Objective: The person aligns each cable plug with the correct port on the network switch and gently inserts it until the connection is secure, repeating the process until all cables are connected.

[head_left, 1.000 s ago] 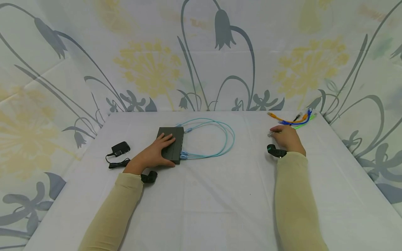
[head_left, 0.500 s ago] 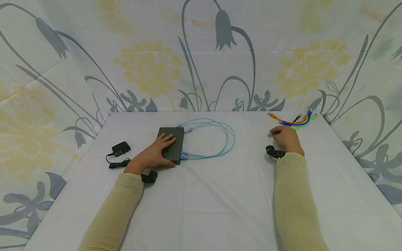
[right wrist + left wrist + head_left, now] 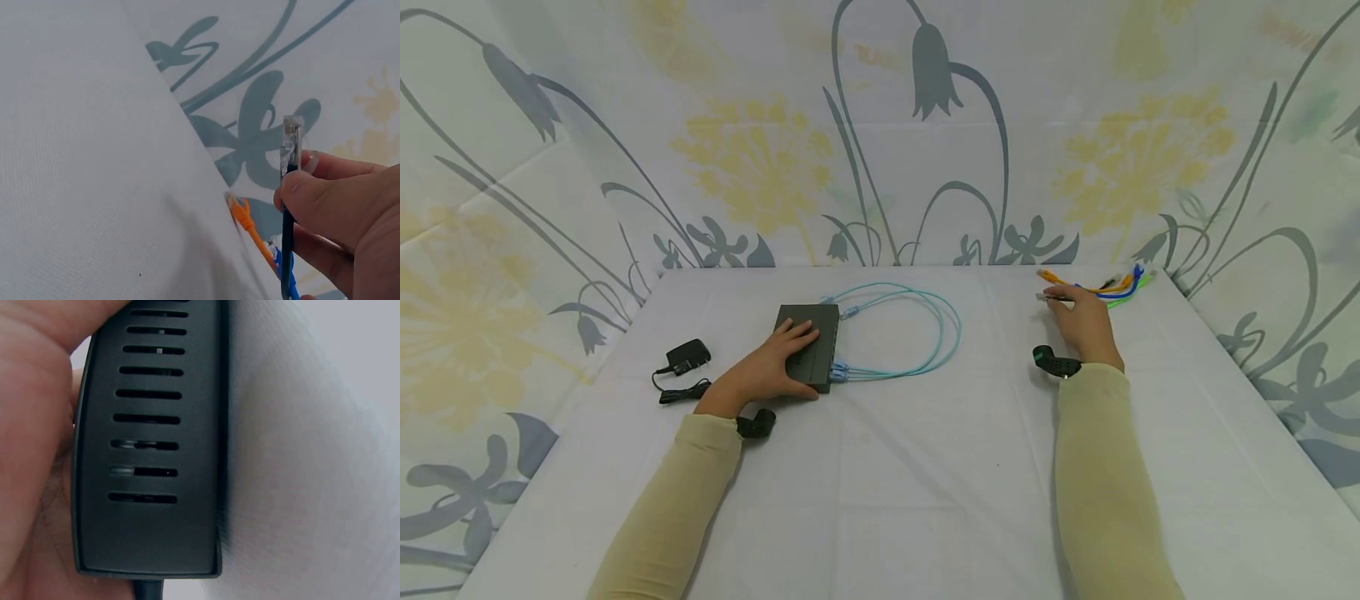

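Note:
My left hand (image 3: 771,367) rests spread over a black network switch (image 3: 812,367), its thumb at the near edge. In the left wrist view, the slotted side of the network switch (image 3: 150,519) shows beside the hand. Light-blue network cables (image 3: 943,325) loop out from the box's right side and far end. My right hand (image 3: 1086,325) pinches a dark network cable (image 3: 287,231) just below its clear plug (image 3: 291,134), which points up in the right wrist view. Right beyond that hand lie orange (image 3: 1056,279), blue (image 3: 1137,273) and green (image 3: 1138,292) cables.
A black power adapter (image 3: 688,356) with its bundled cord (image 3: 681,392) lies left of the box. White cloth (image 3: 895,492) covers the table. A floral curtain (image 3: 880,125) hangs along the far edge and both sides.
My right hand has moved slightly away from me, and the plug between its fingers has risen toward the far edge. The left hand and the box stay put.

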`<state>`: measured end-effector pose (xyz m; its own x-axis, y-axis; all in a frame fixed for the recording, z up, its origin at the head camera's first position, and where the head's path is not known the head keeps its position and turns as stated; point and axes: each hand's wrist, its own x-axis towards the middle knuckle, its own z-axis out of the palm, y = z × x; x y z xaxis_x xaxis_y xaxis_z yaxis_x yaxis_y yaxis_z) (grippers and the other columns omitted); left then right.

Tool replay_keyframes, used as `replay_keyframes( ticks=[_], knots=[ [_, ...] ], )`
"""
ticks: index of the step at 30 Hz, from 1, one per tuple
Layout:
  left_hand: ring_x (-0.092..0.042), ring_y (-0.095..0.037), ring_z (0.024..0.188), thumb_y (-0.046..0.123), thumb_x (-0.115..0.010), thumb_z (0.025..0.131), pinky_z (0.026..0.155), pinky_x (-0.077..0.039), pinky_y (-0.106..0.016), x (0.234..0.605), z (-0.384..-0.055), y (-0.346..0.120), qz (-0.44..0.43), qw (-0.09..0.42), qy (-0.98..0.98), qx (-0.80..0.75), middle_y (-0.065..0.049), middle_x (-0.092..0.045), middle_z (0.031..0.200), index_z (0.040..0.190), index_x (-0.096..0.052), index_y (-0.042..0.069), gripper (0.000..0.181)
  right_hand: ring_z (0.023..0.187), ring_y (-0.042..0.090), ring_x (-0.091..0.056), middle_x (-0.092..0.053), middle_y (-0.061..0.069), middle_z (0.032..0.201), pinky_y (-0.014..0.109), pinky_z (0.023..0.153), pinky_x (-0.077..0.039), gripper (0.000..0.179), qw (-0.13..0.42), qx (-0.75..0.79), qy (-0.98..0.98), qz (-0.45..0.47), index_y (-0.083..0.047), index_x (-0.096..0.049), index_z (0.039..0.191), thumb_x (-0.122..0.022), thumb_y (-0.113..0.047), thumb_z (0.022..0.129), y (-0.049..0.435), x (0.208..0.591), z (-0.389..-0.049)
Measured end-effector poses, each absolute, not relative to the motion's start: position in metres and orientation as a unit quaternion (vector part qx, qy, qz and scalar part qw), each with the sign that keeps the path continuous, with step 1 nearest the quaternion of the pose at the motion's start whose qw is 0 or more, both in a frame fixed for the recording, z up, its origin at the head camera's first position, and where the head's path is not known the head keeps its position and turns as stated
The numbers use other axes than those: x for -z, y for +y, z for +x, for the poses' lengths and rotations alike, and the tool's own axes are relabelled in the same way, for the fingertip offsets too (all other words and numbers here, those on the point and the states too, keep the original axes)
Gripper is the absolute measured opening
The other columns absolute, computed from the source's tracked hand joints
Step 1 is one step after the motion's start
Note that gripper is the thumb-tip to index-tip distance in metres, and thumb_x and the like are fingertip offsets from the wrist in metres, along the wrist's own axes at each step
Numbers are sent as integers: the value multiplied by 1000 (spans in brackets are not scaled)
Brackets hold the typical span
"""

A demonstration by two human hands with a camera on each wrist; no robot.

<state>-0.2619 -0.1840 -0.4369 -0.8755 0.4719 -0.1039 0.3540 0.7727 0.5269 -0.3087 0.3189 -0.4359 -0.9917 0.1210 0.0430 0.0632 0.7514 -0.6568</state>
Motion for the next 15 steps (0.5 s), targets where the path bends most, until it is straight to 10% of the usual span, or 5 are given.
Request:
replay_keyframes(
  ticks=[15],
  knots=[
    [6, -31, 152, 47, -84, 71, 116, -20, -61, 438, -262, -184, 218, 117, 935, -254, 0, -12, 164, 155, -25, 21, 106, 133, 38, -45, -52, 17, 142, 56, 107, -38, 47, 143, -410, -900, -42, -11, -54, 139, -44, -40, 103, 308, 408, -301]
  ],
)
